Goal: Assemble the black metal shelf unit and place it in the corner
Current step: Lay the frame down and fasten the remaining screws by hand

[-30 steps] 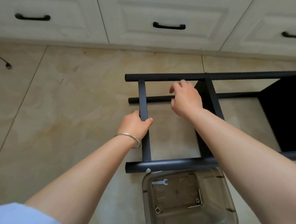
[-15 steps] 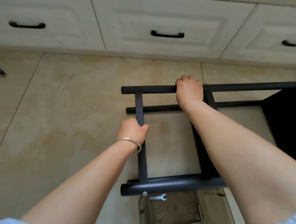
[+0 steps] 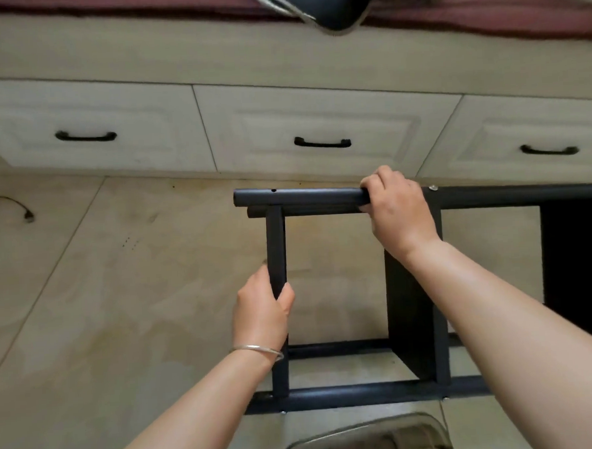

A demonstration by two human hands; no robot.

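Shelf unit (image 3: 413,321), black metal, lies on its side on the tiled floor (image 3: 120,302) before cream drawers (image 3: 310,134). No writing is readable. Left hand (image 3: 261,315), with a bangle (image 3: 258,350) on the wrist, grips a crossbar (image 3: 275,239), fingers curled round it. Right hand (image 3: 398,208) grips the far tube (image 3: 303,196). A clear bin (image 3: 367,437) sits just beside the near tube. A cable (image 3: 9,205) lies well left.

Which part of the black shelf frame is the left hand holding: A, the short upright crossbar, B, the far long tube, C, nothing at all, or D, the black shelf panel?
A: the left hand is wrapped round the short crossbar, while the right hand grips the far long tube.
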